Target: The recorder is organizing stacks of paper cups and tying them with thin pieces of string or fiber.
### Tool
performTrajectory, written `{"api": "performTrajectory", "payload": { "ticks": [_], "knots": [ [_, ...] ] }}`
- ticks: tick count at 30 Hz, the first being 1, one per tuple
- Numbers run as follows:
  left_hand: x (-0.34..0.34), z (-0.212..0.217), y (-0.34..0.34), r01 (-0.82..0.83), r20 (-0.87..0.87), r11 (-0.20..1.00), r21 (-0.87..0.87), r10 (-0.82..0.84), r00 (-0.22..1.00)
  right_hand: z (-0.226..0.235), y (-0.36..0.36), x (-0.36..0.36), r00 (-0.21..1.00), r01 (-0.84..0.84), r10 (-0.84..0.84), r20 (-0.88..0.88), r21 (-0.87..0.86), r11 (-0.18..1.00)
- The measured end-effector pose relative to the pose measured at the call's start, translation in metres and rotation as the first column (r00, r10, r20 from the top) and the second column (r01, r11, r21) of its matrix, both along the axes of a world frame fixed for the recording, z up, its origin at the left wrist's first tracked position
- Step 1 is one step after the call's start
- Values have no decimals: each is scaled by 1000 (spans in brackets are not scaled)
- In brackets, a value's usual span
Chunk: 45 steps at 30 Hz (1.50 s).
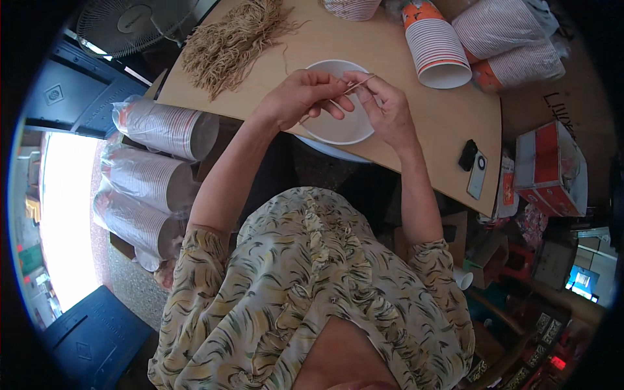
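Observation:
My left hand (300, 99) and my right hand (389, 112) meet over the table, their fingertips pinched together on a thin tan cord (365, 80). Part of the cord is hidden behind the fingers, so I cannot tell whether it is knotted. Just below both hands is a white paper bucket (338, 135) at the table's near edge, its round opening partly covered by them. A loose heap of similar tan cords (227, 49) lies on the table to the left, with one strand trailing toward my left hand.
Stacked paper buckets (442, 55) lie at the table's far right, beside bagged stacks (504, 29). A phone (478, 175) and a small black object (467, 156) rest near the right edge. More bagged buckets (146, 175) stand left; a fan (133, 23) is far left. A red-and-white carton (549, 162) sits right.

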<state>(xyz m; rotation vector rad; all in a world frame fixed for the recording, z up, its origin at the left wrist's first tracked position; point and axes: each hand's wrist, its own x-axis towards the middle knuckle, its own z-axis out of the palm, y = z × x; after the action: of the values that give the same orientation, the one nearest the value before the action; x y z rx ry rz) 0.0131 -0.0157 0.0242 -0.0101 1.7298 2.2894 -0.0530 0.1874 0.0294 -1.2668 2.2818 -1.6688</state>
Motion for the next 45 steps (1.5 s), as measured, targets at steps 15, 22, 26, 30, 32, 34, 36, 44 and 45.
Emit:
{"api": "performTrajectory", "payload": {
  "ticks": [15, 22, 26, 30, 32, 34, 36, 44, 45],
  "knots": [
    [-14, 18, 20, 50, -64, 992, -119, -58, 996, 26, 27, -16, 998, 47, -54, 43, 144, 988],
    [1, 13, 12, 22, -60, 998, -52, -25, 998, 18, 36, -1, 985, 102, -115, 125, 102, 990],
    [5, 6, 11, 9, -71, 998, -54, -13, 997, 14, 35, 5, 985, 104, -111, 133, 57, 993],
    [10, 8, 12, -22, -107, 995, -95, 12, 994, 18, 25, 13, 995, 86, -82, 55, -80, 993],
    [12, 11, 13, -30, -122, 991, -132, 14, 992, 20, 25, 15, 987, 99, -91, 133, -55, 994],
    [14, 12, 14, -84, -160, 969, -232, 47, 986, 18, 24, 10, 971, 71, -76, 225, 26, 997],
    [16, 9, 11, -104, -174, 952, -286, 55, 983, 19, 22, 7, 965, 49, -52, 257, 20, 999],
    [17, 3, 14, -181, -187, 919, -349, 121, 975, 13, 20, -4, 921, 21, -1, 390, -47, 999],
    [17, 1, 15, -193, -193, 915, -355, 130, 973, 12, 19, -5, 896, 15, 20, 443, -74, 997]
  ]
}}
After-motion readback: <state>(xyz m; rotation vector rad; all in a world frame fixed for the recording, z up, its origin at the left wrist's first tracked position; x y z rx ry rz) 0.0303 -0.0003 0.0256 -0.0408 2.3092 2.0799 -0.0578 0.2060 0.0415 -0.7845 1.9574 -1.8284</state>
